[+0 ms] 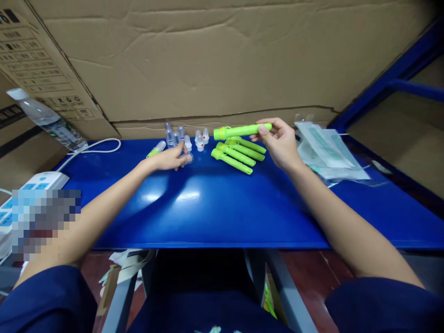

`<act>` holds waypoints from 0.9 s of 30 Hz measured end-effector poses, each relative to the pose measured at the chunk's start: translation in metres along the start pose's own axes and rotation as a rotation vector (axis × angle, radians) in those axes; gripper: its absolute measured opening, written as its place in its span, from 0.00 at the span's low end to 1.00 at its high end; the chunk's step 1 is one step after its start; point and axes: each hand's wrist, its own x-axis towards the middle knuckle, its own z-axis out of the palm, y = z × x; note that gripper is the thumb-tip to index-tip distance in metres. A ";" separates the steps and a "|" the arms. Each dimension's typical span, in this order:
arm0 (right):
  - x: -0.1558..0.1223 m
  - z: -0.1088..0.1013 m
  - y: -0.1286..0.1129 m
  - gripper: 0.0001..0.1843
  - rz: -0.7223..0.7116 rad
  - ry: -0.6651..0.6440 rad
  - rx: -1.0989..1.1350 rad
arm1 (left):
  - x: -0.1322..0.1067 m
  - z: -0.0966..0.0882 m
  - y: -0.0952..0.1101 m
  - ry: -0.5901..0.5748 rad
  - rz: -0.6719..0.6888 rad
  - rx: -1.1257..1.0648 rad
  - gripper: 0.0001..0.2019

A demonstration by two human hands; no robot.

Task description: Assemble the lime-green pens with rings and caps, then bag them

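Between the thumb and fingers of my right hand [280, 143] is a lime-green plastic tube [241, 131], gripped at its narrow end, its wide threaded end pointing left. Below it several similar green tubes [236, 155] lie fanned out on the blue table. My left hand [171, 157] is closed on a clear plastic cap [187, 159], low over the table. Just behind that hand stand several clear caps [169, 134] and small white-based pieces with clear tops [200, 143]. A green tube with a clear cap [157, 148] lies partly behind my left hand.
A water bottle [48, 120] leans at the far left, with a white power strip [41, 185] and cable nearer me. Face masks in clear plastic bags [328, 150] lie at the right. Cardboard [208, 60] walls off the back; a blue metal frame [385, 69] rises at the right.
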 end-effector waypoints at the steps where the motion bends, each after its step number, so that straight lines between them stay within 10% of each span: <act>1: -0.002 -0.001 0.001 0.31 0.012 -0.004 0.012 | 0.005 -0.003 0.006 0.046 0.006 0.139 0.16; 17: -0.010 0.006 -0.010 0.31 0.039 -0.077 0.009 | 0.055 -0.024 0.046 0.210 -0.052 0.553 0.25; 27: -0.013 0.011 -0.010 0.32 0.053 -0.001 0.032 | -0.012 -0.044 0.035 0.690 0.064 0.307 0.31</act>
